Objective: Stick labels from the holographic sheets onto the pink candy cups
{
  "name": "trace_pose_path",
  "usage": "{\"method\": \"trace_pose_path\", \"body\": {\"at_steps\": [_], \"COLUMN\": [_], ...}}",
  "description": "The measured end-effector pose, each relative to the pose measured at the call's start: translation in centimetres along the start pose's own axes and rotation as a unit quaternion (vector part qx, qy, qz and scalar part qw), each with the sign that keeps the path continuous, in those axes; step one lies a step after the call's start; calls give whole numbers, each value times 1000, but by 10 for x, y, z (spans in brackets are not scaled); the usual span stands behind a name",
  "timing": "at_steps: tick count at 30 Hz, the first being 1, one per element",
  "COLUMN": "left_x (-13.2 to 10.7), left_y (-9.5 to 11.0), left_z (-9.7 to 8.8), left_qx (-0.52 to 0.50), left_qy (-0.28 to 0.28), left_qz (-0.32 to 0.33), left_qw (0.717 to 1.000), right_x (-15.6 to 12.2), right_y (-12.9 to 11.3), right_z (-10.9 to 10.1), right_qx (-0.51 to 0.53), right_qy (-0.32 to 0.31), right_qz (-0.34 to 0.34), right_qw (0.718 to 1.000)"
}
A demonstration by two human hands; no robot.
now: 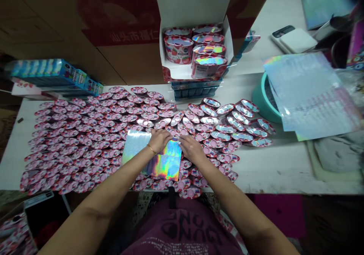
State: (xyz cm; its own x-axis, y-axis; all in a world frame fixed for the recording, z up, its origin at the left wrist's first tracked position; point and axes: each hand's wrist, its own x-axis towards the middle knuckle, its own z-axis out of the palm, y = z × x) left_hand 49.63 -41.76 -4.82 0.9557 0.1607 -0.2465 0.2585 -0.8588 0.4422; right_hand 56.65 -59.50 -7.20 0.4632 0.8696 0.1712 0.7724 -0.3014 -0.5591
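Both hands pressed on a shiny rainbow sticker sheet (152,155) at the frame's centre: left hand (159,139) pinched its upper edge, right hand (191,147) lay flat with fingers spread beside it. Pink oval cups (85,141) covered the white table (284,167) beneath; an open box (196,54) stood above.

we cannot read the print on the blurred holographic sheets (309,95); our left hand (159,139) hides its fingertips.

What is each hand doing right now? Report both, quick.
Left hand: fingers curled on the top edge of the holographic sticker sheet.
Right hand: palm down on the oval tubs, grip cannot be told.
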Motion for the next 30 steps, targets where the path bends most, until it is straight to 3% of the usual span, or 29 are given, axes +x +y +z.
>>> {"method": "trace_pose_path", "body": {"at_steps": [5,15,19,23,28,30], "left_x": [-1,-4,-3,-4,-28,-44], "left_y": [-1,-3,-4,-5,17,31], "left_z": [3,6,6,6,16,27], "left_qx": [7,8,21,37,55,55], "left_qy": [6,18,17,19,151,153], "left_qz": [7,21,27,41,-8,11], "left_qw": [1000,1000,999,998,987,987], "right_x": [-2,8,24,49,68,70], "right_y": [2,13,9,7,13,12], "right_z": [-4,-10,-20,-29,-31,-32], "right_qx": [14,-104,-65,-33,4,6], "right_qy": [-7,-98,-138,-227,-297,-305], "right_qz": [-3,-89,-76,-42,-6,8], "right_qw": [1000,986,985,972,955,952]}}
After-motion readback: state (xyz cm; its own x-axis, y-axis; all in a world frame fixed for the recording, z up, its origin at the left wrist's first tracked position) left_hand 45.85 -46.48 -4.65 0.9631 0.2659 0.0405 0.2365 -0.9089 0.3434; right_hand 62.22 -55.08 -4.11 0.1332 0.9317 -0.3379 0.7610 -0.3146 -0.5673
